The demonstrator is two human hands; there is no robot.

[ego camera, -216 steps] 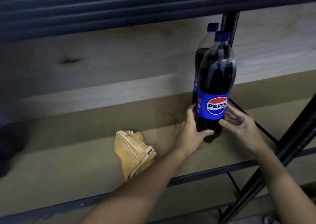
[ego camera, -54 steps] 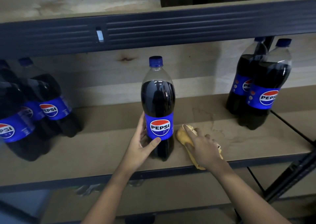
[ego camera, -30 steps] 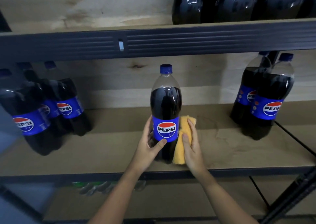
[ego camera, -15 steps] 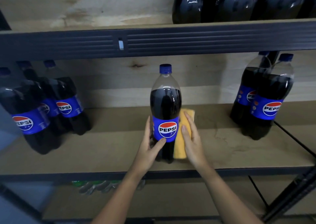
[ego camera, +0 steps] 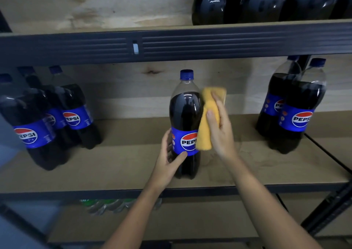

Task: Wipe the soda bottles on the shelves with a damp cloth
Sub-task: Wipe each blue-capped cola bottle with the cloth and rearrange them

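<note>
A tall Pepsi bottle [ego camera: 185,115] with a blue cap and blue label stands upright in the middle of the wooden shelf [ego camera: 123,163]. My left hand [ego camera: 168,161] grips its lower part just under the label. My right hand [ego camera: 219,127] presses a folded yellow cloth [ego camera: 206,115] flat against the bottle's right side, from the shoulder down to the label.
Several Pepsi bottles [ego camera: 47,119] stand at the shelf's left end and two Pepsi bottles [ego camera: 297,111] at its right end. Dark wrapped bottles [ego camera: 266,3] sit on the shelf above, behind a dark metal rail [ego camera: 171,45]. Green-capped bottles [ego camera: 106,205] show on the shelf below.
My right hand has slid the cloth upward along the bottle's right side, from the label level to the shoulder. My left hand keeps its grip low on the bottle.
</note>
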